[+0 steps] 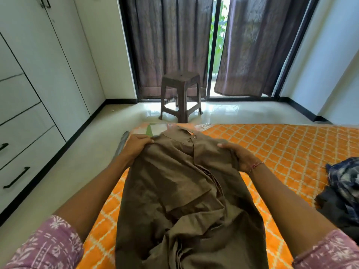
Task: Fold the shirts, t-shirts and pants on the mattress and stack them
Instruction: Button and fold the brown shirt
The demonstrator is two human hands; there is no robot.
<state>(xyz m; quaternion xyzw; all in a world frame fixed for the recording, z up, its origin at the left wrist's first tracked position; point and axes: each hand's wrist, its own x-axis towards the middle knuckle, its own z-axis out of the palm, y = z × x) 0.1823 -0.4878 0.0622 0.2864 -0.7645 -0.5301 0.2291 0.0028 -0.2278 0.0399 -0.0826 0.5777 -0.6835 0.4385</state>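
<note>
Brown shirt point(186, 191): spread lengthwise down the mattress point(291, 148), collar toward the far edge, hem bunched in folds at the near edge; two buttons visible at the neck.
Left hand point(136, 146): at the shirt's left shoulder near the mattress's far left corner, fingers curled over a gathered fold of brown cloth, grasping it.
Right hand point(239, 156): at the shirt's right shoulder, thumb on top and fingers tucked under the cloth, grasping it; thin thread band at the wrist.
Mattress: orange with a white lattice pattern, running off to the right.
Dark clothes pile point(343, 193): blue patterned and dark garments heaped at the mattress's right edge, well apart from the shirt.
Stool point(181, 94): brown plastic, on the floor beyond the far edge, before the curtains point(169, 41).
Wardrobe point(35, 74): white, along the left wall.
</note>
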